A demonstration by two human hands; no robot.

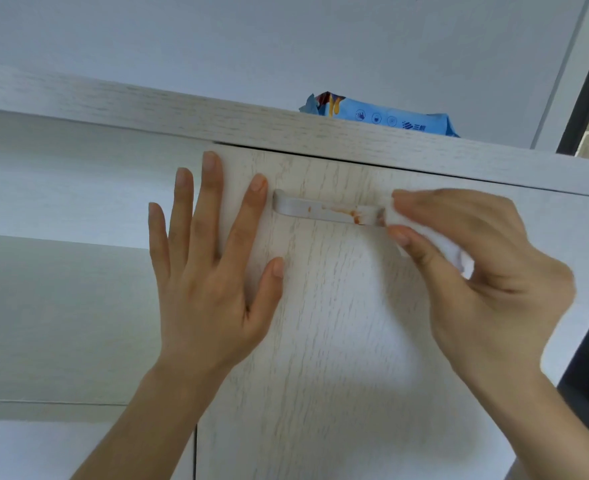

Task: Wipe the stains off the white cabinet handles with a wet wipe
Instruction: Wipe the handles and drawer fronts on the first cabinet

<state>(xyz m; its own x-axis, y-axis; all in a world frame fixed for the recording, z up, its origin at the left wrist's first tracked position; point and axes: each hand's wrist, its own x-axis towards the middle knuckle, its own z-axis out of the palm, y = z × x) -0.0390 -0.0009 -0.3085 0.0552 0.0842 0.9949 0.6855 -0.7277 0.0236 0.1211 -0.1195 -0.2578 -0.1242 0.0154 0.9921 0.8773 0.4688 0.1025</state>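
Note:
A white cabinet handle [307,208] runs across the upper part of a pale wood-grain door [338,323]. Orange-red stains smear its right half. My right hand [476,271] pinches a folded white wet wipe [435,244] and holds it against the handle's right end. My left hand [210,265] lies flat on the door with fingers spread, just left of the handle.
A blue wet-wipe pack [386,117] lies on the cabinet top [182,112] above the door. Open shelves [54,244] sit to the left. A dark frame [584,74] stands at the far right.

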